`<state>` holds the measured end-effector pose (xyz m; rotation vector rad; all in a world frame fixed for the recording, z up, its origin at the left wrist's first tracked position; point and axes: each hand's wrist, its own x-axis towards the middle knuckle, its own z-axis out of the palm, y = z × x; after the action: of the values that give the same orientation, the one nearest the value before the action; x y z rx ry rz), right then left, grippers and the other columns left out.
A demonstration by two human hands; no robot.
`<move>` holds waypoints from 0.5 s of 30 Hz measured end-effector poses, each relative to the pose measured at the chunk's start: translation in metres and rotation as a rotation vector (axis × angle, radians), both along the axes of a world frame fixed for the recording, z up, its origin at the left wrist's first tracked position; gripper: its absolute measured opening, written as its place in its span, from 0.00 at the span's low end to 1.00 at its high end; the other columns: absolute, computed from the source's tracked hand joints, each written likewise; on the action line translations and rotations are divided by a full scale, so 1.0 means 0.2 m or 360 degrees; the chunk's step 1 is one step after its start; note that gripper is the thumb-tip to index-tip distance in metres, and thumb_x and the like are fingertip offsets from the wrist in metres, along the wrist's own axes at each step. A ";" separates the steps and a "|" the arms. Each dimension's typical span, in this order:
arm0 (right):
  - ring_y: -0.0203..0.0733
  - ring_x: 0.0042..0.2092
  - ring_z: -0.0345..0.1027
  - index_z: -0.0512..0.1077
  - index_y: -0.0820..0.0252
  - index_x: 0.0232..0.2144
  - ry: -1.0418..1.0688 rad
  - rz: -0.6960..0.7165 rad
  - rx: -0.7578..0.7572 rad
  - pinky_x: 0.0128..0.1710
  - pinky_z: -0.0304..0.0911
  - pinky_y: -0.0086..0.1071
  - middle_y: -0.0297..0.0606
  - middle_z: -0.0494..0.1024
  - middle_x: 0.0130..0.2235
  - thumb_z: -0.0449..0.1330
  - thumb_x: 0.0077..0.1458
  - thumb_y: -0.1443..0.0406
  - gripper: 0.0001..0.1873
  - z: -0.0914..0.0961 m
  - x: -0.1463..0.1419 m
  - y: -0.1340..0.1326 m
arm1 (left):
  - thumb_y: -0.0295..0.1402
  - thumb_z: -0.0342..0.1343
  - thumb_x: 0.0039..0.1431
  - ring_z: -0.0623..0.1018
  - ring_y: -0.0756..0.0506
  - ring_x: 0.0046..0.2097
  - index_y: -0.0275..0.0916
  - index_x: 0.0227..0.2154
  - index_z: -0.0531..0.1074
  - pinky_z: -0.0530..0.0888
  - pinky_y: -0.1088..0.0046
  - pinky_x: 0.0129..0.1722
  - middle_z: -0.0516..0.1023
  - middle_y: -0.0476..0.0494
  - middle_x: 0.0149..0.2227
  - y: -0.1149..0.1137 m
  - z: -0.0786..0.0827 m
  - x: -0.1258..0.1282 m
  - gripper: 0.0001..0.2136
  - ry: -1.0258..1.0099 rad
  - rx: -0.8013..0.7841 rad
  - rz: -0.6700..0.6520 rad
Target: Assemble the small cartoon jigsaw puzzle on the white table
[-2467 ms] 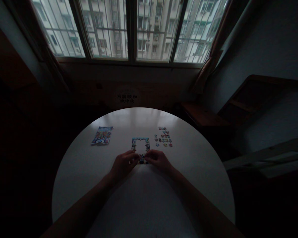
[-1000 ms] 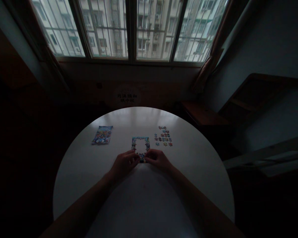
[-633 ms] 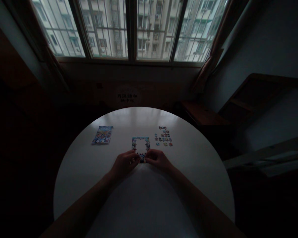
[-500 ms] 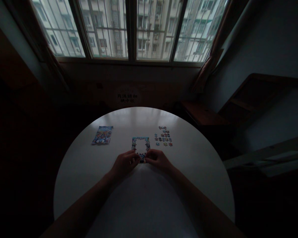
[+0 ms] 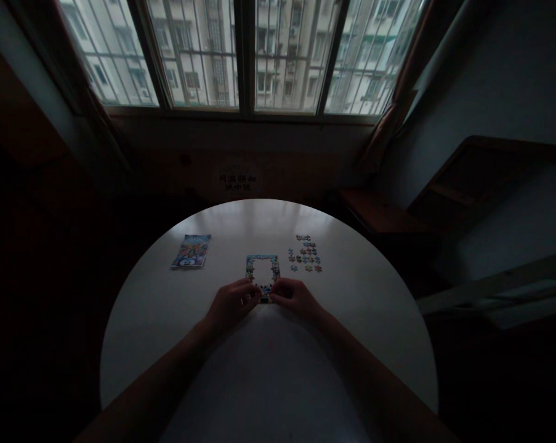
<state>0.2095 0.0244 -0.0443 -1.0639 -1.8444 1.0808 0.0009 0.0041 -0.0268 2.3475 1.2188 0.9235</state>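
Observation:
A jigsaw puzzle [image 5: 276, 266] lies on the white table, joined into a rectangular frame with a bare middle. My left hand [image 5: 233, 300] is closed at its lower left corner, thumb and fingers pinched on the edge pieces. On the lower right corner, my right hand [image 5: 294, 296] is closed in the same way, fingertips on the puzzle. Both hands cover parts of the lower border. Right of the frame, several loose puzzle pieces [image 5: 310, 251] lie flat in rough rows.
A colourful printed packet or picture sheet [image 5: 191, 251] lies on the left of the round white table [image 5: 157, 307]. Beyond the table's far edge are a wall and a barred window [image 5: 245, 55]. A brown wooden piece of furniture [image 5: 383, 212] stands at the right.

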 end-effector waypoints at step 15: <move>0.32 0.25 0.57 0.71 0.62 0.25 0.0027 0.0003 -0.0015 0.26 0.53 0.26 0.31 0.68 0.23 0.62 0.45 0.62 0.08 0.02 0.00 -0.01 | 0.29 0.53 0.58 0.71 0.55 0.26 0.38 0.32 0.75 0.66 0.82 0.27 0.73 0.49 0.31 0.01 -0.02 -0.01 0.05 0.0017 0.0005 -0.0009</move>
<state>0.2089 0.0233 -0.0393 -1.0557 -1.8287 1.0973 -0.0009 0.0071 -0.0318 2.3601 1.2147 0.9132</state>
